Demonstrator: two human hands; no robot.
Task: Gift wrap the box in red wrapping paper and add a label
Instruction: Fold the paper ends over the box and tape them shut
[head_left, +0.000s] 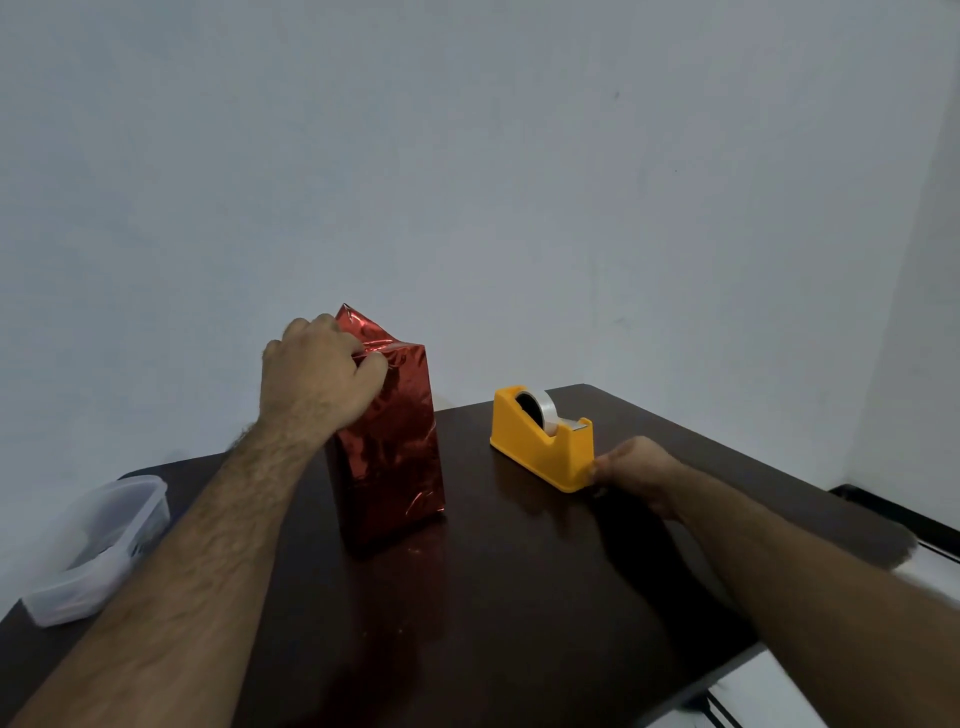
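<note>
A tall box wrapped in shiny red paper (395, 447) stands upright on the dark brown table (493, 597), left of centre. My left hand (317, 376) grips the folded paper at the box's top left, where a crumpled flap sticks up. A yellow tape dispenser (540, 441) with a roll of clear tape sits to the right of the box. My right hand (636, 470) rests against the dispenser's near right end, fingers curled and pinched by the cutter side; whether tape is between them is not visible. No label is in view.
A clear plastic container (98, 545) lies at the table's left edge. A pale wall rises right behind the table. The table's right edge drops to a white floor with dark stripes (737, 701).
</note>
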